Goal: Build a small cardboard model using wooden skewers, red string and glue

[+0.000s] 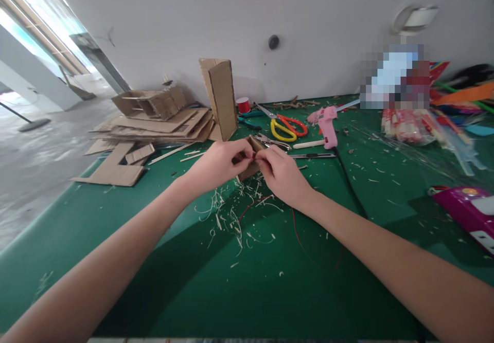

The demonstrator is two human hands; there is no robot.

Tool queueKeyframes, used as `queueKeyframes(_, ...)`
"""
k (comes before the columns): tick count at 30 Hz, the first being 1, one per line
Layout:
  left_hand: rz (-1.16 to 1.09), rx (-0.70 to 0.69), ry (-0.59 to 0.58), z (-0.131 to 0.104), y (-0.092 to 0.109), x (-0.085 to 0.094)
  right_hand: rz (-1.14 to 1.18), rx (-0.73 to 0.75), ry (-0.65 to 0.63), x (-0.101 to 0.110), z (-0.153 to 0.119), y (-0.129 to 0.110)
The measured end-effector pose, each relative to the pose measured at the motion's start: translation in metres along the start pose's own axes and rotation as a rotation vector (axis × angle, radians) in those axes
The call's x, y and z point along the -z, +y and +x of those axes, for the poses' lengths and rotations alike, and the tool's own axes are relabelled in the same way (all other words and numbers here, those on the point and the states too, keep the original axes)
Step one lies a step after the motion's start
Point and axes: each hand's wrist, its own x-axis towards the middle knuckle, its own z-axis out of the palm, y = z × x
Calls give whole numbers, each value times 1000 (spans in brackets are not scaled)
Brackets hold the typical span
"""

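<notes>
At the middle of the table, my left hand [224, 162] and my right hand [284, 174] meet with fingertips pinched together. Red thread [295, 227] runs between the fingertips, and loose lengths of it trail down over the table below my right hand. A small folded cardboard piece [245, 173] stands right behind and between the hands, partly covered by them; whether the thread is fastened to it I cannot tell. Thin pale shavings [231, 219] lie scattered under the hands. Just beyond my right hand are metal pliers [273, 142] and a utility knife [316, 156].
Scissors [286, 129] with yellow and orange handles, a pink glue gun [329, 127] with a black cable and a red thread spool [243, 105] lie behind. Stacked cardboard [154, 127] and an upright cardboard form [222, 96] stand left. A purple power strip [461, 204] sits right.
</notes>
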Motion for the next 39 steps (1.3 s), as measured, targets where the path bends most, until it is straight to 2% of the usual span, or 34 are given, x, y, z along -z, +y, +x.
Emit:
queueKeyframes(12,161,-84,-32,0,2,-1,21,-2,20,-4,-1,3)
queueKeyframes(16,206,-147,-11,-3,1,-3,24,-3,23,-4,-1,4)
queueKeyframes(22,260,-173,31,-5,-5,-6,15,-25,-2,-3,-2,4)
queueKeyframes(26,296,-220,22,-5,-7,-7,18,-35,-11,-3,-3,4)
queueKeyframes(32,292,-133,6,-5,-7,-5,8,-42,-39,-4,-3,3)
queueKeyframes(39,267,-126,-2,-5,-6,-5,16,-47,-33,-5,-3,3)
